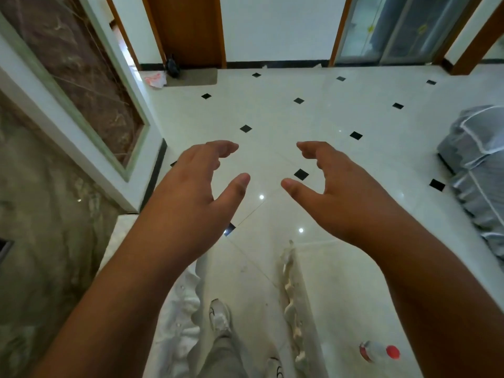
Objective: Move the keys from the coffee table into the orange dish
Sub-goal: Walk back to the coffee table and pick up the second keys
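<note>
My left hand (191, 192) and my right hand (338, 192) are both raised in front of me over the white tiled floor, fingers loosely curled and thumbs apart, holding nothing. No keys and no orange dish appear in the head view. A white glossy table surface (341, 296) with a carved edge lies below my right forearm, at the lower right.
A plastic bottle (379, 351) with a red cap lies on that surface. A marble wall panel (81, 77) stands at the left, a covered sofa (480, 165) at the right. A wooden door (188, 28) and a doormat (193, 77) are ahead. My leg and shoe (219, 317) show below.
</note>
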{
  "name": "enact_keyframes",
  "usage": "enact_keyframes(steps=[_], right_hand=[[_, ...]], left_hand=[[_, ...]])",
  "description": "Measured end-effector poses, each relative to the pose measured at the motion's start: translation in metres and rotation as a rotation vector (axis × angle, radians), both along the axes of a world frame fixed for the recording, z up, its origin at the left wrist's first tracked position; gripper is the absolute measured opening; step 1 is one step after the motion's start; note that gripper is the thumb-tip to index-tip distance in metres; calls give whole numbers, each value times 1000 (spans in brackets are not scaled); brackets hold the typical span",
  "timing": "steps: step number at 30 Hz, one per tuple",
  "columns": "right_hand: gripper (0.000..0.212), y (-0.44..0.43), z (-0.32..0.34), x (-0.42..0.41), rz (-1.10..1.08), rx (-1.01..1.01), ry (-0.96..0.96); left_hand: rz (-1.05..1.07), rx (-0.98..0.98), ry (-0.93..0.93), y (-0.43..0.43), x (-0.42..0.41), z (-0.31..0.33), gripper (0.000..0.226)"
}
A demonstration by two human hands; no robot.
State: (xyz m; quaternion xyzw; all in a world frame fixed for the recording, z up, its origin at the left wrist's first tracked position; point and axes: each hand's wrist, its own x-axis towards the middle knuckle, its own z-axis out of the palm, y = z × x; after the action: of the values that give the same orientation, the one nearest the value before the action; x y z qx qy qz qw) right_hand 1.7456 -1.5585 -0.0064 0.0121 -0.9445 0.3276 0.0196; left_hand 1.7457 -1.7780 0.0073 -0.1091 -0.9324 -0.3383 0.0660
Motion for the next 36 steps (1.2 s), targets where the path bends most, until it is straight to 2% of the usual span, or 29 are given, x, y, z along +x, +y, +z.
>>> enact_keyframes(steps=[6, 16, 25, 36], right_hand=[[67, -4, -7, -62, -43, 37, -14], [68, -45, -1, -199, -157, 86, -3], [66, -66, -14, -282, -214, 68, -44], [65, -15, -41, -415, -373, -9, -24]], left_hand=[[-29, 20, -6, -9, -76, -12, 52], [-147, -3, 13, -50, -247, -14, 52], [-230, -61, -23, -72, -344, -20, 53], [-335, -199, -12, -11, -494, -31, 52]])
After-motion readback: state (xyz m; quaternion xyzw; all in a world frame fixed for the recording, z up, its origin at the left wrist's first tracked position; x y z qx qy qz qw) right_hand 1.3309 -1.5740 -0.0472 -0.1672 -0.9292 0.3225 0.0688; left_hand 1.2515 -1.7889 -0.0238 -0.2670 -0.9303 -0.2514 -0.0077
